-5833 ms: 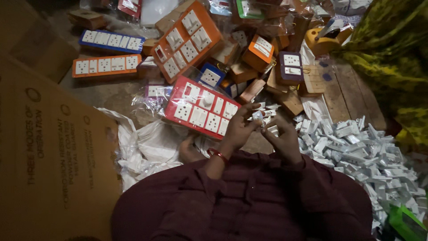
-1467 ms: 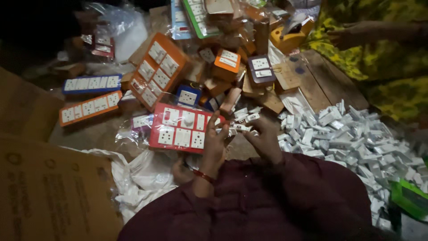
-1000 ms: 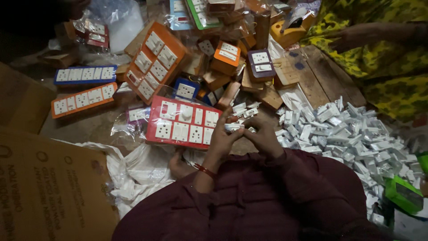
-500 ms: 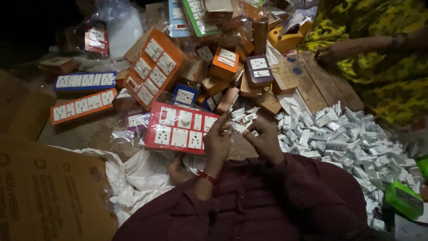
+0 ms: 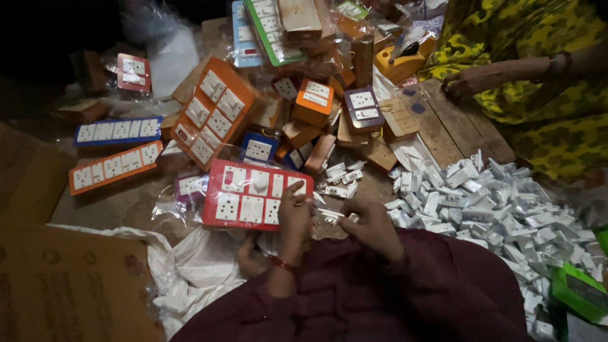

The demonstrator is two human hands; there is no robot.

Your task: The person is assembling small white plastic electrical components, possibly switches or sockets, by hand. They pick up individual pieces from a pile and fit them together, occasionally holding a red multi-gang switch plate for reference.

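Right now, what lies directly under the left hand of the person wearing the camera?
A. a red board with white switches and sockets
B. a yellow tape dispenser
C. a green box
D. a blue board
A: the left hand rests on the right end of the red board, which carries white switches and sockets.

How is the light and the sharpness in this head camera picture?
Head view: light falls on the middle, the red switch board and white pile lit clearly; upper left corner nearly black; left hand and right hand slightly soft; edges dim.
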